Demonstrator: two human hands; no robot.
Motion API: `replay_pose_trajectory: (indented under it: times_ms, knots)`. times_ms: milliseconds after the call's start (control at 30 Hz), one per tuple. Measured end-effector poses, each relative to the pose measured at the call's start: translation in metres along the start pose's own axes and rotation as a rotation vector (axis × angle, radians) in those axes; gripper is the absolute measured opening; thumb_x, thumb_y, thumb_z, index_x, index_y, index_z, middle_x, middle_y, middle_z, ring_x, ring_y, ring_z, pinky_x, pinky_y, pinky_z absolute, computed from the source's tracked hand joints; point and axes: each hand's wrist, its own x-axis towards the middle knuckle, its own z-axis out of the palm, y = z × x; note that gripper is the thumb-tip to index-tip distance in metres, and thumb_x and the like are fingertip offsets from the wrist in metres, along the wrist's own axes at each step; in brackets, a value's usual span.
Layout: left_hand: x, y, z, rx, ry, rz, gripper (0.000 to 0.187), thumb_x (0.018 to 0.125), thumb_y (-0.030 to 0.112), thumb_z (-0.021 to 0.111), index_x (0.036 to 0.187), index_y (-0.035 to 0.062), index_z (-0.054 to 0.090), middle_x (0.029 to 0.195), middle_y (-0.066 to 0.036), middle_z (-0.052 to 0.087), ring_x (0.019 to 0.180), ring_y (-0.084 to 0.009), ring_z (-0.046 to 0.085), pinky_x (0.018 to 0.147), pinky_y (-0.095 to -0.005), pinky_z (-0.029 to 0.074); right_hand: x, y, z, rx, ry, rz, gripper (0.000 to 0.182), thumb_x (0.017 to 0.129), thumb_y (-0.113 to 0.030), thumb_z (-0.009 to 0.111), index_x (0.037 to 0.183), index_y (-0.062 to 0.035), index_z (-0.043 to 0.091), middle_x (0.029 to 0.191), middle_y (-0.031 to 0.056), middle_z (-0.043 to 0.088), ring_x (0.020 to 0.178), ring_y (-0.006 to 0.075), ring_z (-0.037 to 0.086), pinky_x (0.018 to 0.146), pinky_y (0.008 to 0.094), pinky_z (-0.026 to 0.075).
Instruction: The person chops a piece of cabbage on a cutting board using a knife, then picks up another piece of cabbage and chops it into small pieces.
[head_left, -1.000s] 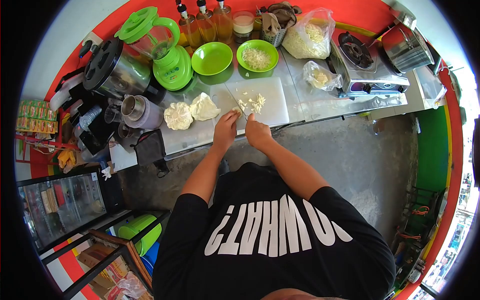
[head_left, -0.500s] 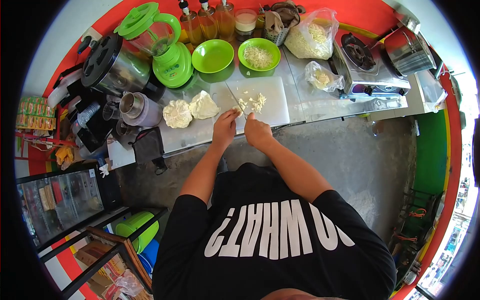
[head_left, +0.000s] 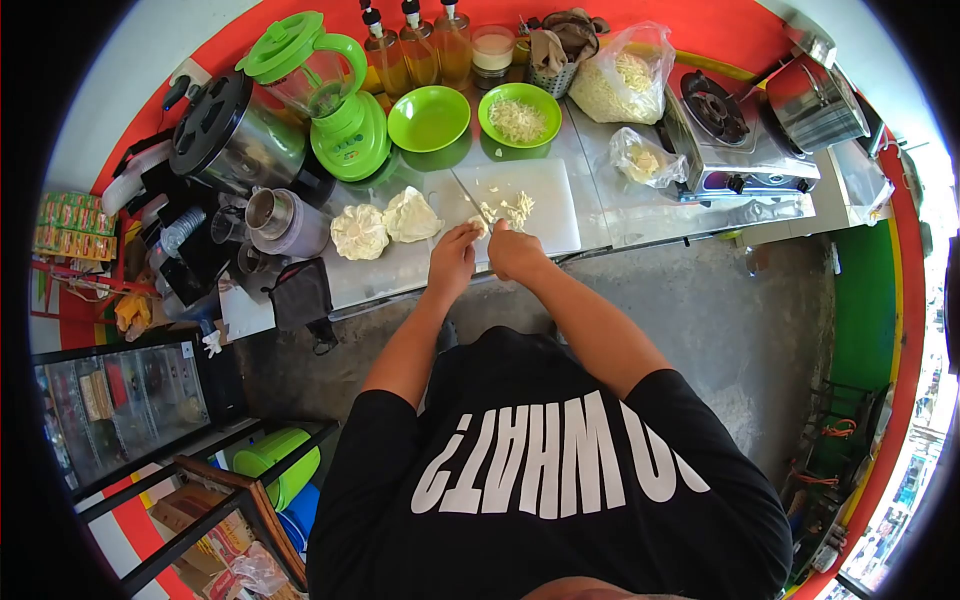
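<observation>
Right hand [head_left: 515, 254] and left hand [head_left: 453, 257] reach toward 12, close together. Right hand holds knife [head_left: 472, 196], blade toward 11. Left hand, fingers curled narrow, pins a white piece [head_left: 481, 228] at its 1 o'clock on cutting board [head_left: 553, 205]. Chopped bits [head_left: 520, 210] at right hand's 12. Versus half a second ago, right hand sits slightly nearer 12.

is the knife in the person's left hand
No, the right hand grips the knife, while the left hand holds a pale piece beside it.
</observation>
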Motion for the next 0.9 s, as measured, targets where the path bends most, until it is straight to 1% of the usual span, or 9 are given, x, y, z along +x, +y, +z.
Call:
replay_pose_trajectory:
  times_ms: [67, 167, 367, 467, 533, 567, 633, 767, 900]
  knots:
    - [0.0, 0.0, 0.001, 0.006, -0.007, 0.004, 0.027, 0.09, -0.003, 0.06, 0.113, 0.0046, 0.073, 0.121, -0.013, 0.07, 0.12, -0.0311, 0.064, 0.1, -0.0398, 0.052, -0.004, 0.0, -0.005, -0.009, -0.055, 0.0, 0.078, 0.074, -0.003, 0.079, 0.136, 0.014, 0.034, 0.105, 0.0269, 0.073, 0.104, 0.0368, 0.073, 0.086, 0.0417, 0.058]
    - [0.001, 0.0, 0.001, -0.01, 0.005, 0.0, 0.027, 0.091, -0.002, 0.06, 0.113, 0.0048, 0.073, 0.12, -0.013, 0.07, 0.12, -0.0316, 0.064, 0.099, -0.04, 0.052, -0.01, 0.001, 0.0, -0.047, -0.027, -0.011, 0.074, 0.074, -0.001, 0.077, 0.133, 0.0146, 0.036, 0.105, 0.0283, 0.072, 0.105, 0.0374, 0.072, 0.086, 0.0417, 0.058]
    - [0.0, 0.002, 0.001, -0.03, 0.026, 0.011, 0.028, 0.089, -0.005, 0.06, 0.113, 0.0048, 0.073, 0.119, -0.012, 0.07, 0.119, -0.031, 0.065, 0.099, -0.0395, 0.052, -0.014, 0.002, 0.024, 0.027, -0.029, 0.007, 0.066, 0.078, -0.002, 0.075, 0.13, 0.0118, 0.037, 0.104, 0.029, 0.072, 0.105, 0.0378, 0.072, 0.088, 0.0438, 0.058]
    - [0.001, 0.003, 0.001, -0.026, 0.031, 0.02, 0.03, 0.089, -0.006, 0.06, 0.113, 0.0043, 0.073, 0.119, -0.012, 0.07, 0.119, -0.0298, 0.065, 0.099, -0.0389, 0.052, -0.014, 0.001, 0.035, 0.064, 0.049, 0.003, 0.057, 0.082, -0.004, 0.073, 0.126, 0.0095, 0.038, 0.101, 0.028, 0.072, 0.101, 0.038, 0.073, 0.085, 0.0444, 0.059]
    - [0.002, 0.003, 0.0, -0.011, 0.02, 0.02, 0.029, 0.088, -0.006, 0.06, 0.113, 0.004, 0.073, 0.119, -0.011, 0.071, 0.119, -0.0292, 0.065, 0.099, -0.0385, 0.052, -0.011, 0.001, 0.043, 0.05, 0.121, 0.022, 0.046, 0.087, -0.006, 0.067, 0.122, 0.0071, 0.04, 0.097, 0.0261, 0.073, 0.095, 0.038, 0.075, 0.081, 0.0438, 0.06]
    - [0.002, 0.003, 0.0, -0.01, 0.02, 0.02, 0.029, 0.088, -0.006, 0.06, 0.113, 0.004, 0.073, 0.119, -0.011, 0.071, 0.119, -0.0292, 0.065, 0.099, -0.0385, 0.052, -0.008, 0.002, 0.046, 0.051, 0.121, 0.022, 0.046, 0.087, -0.006, 0.067, 0.122, 0.0071, 0.04, 0.097, 0.0261, 0.073, 0.095, 0.038, 0.075, 0.081, 0.0438, 0.06]
    - [0.002, 0.002, 0.0, -0.001, 0.023, 0.019, 0.028, 0.089, -0.005, 0.061, 0.112, 0.0042, 0.074, 0.12, -0.011, 0.071, 0.119, -0.0293, 0.065, 0.099, -0.0382, 0.053, -0.003, 0.008, 0.055, 0.024, 0.201, 0.012, 0.038, 0.092, -0.009, 0.061, 0.121, 0.0056, 0.04, 0.094, 0.025, 0.074, 0.089, 0.0381, 0.075, 0.078, 0.0443, 0.06]
    - [0.004, 0.003, -0.001, 0.012, 0.02, 0.026, 0.026, 0.09, -0.003, 0.061, 0.112, 0.0045, 0.074, 0.121, -0.011, 0.071, 0.119, -0.0292, 0.065, 0.099, -0.0383, 0.052, 0.008, 0.013, 0.055, 0.014, 0.231, -0.012, 0.033, 0.094, -0.01, 0.058, 0.118, 0.0043, 0.041, 0.094, 0.0253, 0.074, 0.089, 0.0383, 0.075, 0.078, 0.0446, 0.06]
    - [0.005, 0.007, -0.003, 0.025, 0.01, 0.016, 0.026, 0.089, -0.001, 0.062, 0.111, 0.0041, 0.073, 0.119, -0.011, 0.071, 0.115, -0.0306, 0.065, 0.097, -0.04, 0.052, 0.009, 0.02, 0.049, 0.007, 0.213, -0.04, 0.032, 0.093, -0.008, 0.058, 0.118, 0.0036, 0.041, 0.095, 0.0262, 0.073, 0.092, 0.0393, 0.075, 0.079, 0.0454, 0.06]
